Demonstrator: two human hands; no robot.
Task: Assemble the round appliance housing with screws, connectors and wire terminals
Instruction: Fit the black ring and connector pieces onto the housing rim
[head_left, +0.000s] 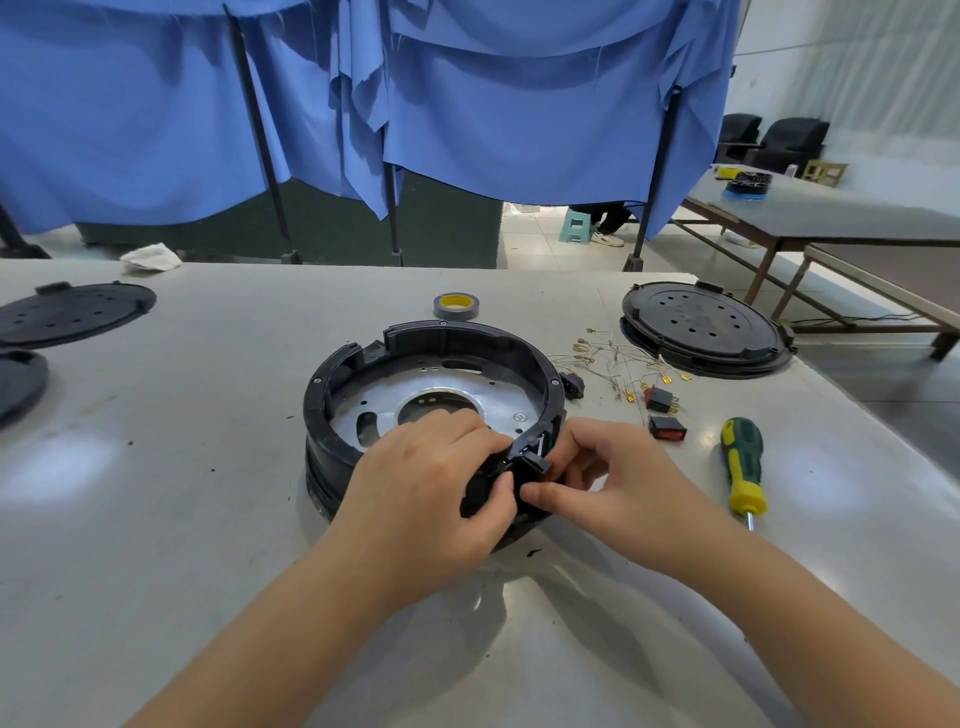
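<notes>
Here the round housing (436, 395) lies flat, open side up, both hands' grips pinching its near-rim connector (532, 462)

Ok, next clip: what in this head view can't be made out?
- The small black part at the round housing near rim: the fingers of the left hand and right hand cover most of it, so its type and seating are unclear.
- Screwdriver tip: too small to tell.
- Wire terminals: too small to count.
- Black lid: cut off by the left edge.
</notes>
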